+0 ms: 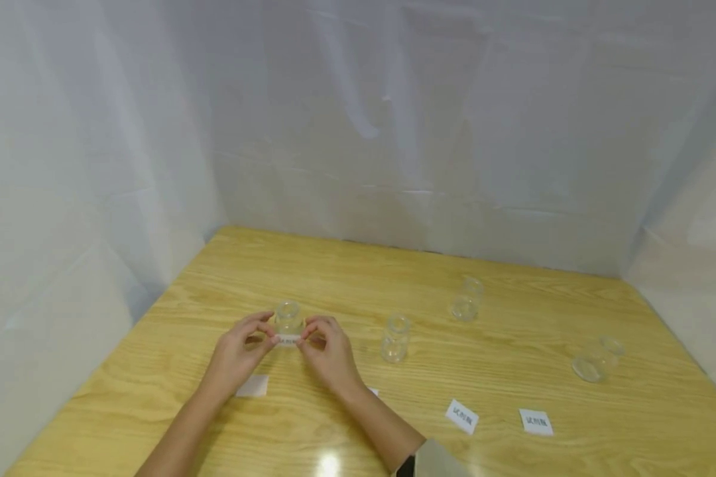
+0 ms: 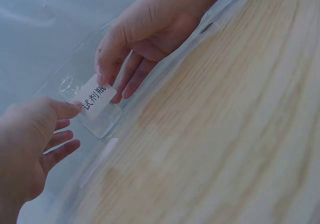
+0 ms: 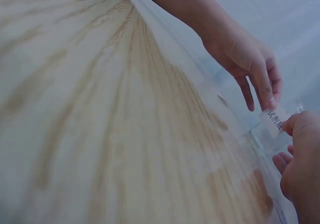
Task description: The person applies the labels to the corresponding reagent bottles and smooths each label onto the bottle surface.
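A small clear glass bottle point(image 1: 288, 315) stands on the table between my two hands. Across its near side lies a white label point(image 2: 95, 97) printed with dark characters. My left hand point(image 1: 237, 351) pinches the label's left end between thumb and fingers. At the other end, my right hand point(image 1: 334, 356) pinches it with thumb and index finger. In the right wrist view both thumbs sit at opposite edges of the label point(image 3: 273, 121), and the glass shows behind it. A blank pale slip point(image 1: 252, 385) lies on the table by my left wrist.
Three more clear glass bottles stand to the right: one near point(image 1: 396, 339), one farther back point(image 1: 467, 301) and one far right point(image 1: 596, 360). Two printed labels, one tilted point(image 1: 462, 416) and one straighter point(image 1: 536, 422), lie on the wooden table point(image 1: 310, 262). White sheeting point(image 1: 358, 132) encloses the table.
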A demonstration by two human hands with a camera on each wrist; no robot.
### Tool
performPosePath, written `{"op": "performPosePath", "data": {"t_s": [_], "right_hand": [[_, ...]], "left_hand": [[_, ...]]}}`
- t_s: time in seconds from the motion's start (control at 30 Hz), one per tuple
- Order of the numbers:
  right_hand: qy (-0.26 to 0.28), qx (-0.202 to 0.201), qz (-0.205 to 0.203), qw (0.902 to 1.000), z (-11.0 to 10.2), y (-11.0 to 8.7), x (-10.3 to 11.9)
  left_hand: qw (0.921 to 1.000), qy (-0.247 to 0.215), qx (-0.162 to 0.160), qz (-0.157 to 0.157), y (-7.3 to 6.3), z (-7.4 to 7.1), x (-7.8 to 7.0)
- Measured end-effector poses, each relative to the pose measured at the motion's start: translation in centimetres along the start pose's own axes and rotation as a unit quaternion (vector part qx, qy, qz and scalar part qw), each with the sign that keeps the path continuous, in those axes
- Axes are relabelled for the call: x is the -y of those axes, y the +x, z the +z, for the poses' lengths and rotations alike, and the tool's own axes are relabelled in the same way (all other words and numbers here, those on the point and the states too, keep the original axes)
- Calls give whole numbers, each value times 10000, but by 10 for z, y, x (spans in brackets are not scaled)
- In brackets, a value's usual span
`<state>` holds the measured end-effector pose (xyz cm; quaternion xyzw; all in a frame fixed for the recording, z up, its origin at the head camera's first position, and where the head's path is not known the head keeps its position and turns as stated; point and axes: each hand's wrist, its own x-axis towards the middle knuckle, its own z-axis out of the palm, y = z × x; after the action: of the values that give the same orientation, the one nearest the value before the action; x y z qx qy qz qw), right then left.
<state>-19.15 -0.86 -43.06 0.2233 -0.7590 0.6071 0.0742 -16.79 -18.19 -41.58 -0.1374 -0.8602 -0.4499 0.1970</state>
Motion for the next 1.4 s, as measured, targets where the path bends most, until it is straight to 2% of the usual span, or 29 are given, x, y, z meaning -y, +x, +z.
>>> {"op": "performPosePath", "data": {"t_s": [0.1, 0.27, 0.67, 0.97, 1.2, 1.4], "right_hand": [[96, 9, -2, 10000, 0, 0, -1], [223, 2, 36, 9997, 0, 1, -3], [206, -76, 166, 9996, 1, 2, -3], [279, -122, 123, 9995, -5, -1, 29], [64, -282, 256, 9993, 3, 5, 1], [39, -440, 245, 9987, 7, 7, -6]], "left_hand": [[9998, -178, 100, -75, 0, 1, 1], [9995, -169, 222, -157, 1, 2, 2], [9989, -130, 269, -357, 1, 4, 6], [9988, -122, 289, -381, 1, 5, 6], [9992, -125, 226, -308, 2, 5, 6], [9993, -124, 168, -300, 2, 7, 9]]}}
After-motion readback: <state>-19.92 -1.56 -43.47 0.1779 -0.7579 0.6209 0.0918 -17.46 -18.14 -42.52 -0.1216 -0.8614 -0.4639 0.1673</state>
